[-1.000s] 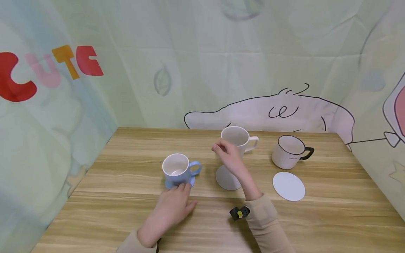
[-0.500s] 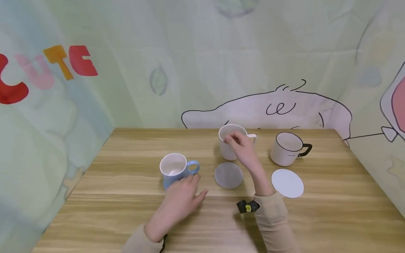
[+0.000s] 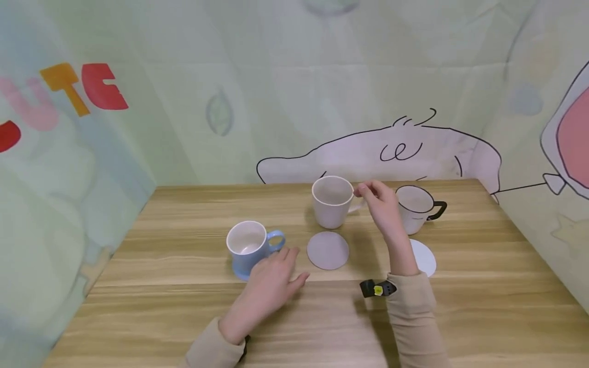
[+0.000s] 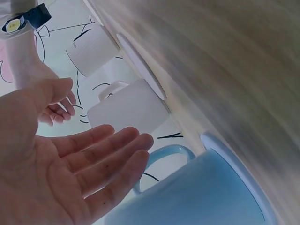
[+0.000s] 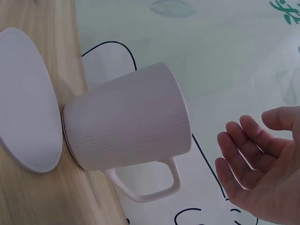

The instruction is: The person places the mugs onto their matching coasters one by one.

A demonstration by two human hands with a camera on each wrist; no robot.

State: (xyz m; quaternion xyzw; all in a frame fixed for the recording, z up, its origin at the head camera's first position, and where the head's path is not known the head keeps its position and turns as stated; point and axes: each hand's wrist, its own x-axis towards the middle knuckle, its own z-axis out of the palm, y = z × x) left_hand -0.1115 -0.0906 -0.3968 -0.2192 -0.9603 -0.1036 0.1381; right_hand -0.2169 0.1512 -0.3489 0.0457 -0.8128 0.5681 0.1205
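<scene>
In the head view my left hand (image 3: 271, 278) hovers in front of the blue mug (image 3: 245, 259), which stands on a blue coaster (image 3: 239, 273). The left wrist view has its fingers (image 4: 103, 164) extended and apart, with nothing held. My right hand (image 3: 383, 209) is beside the handle of the plain white mug (image 3: 330, 213). Seen from the right wrist, a gap separates its loosely bent fingers (image 5: 248, 145) from that mug, and they hold nothing. A round grey coaster (image 3: 328, 250) lies just in front of the white mug.
Behind my right hand stands a white mug with a black rim and handle (image 3: 413, 220). A white coaster (image 3: 424, 258) is partly hidden by my right forearm. The wooden table (image 3: 184, 220) ends at a printed curtain (image 3: 207, 148).
My right hand has moved right, from in front of the white mug to beside its handle. The left hand has shifted slightly right, away from the blue mug. The head view has also shifted slightly.
</scene>
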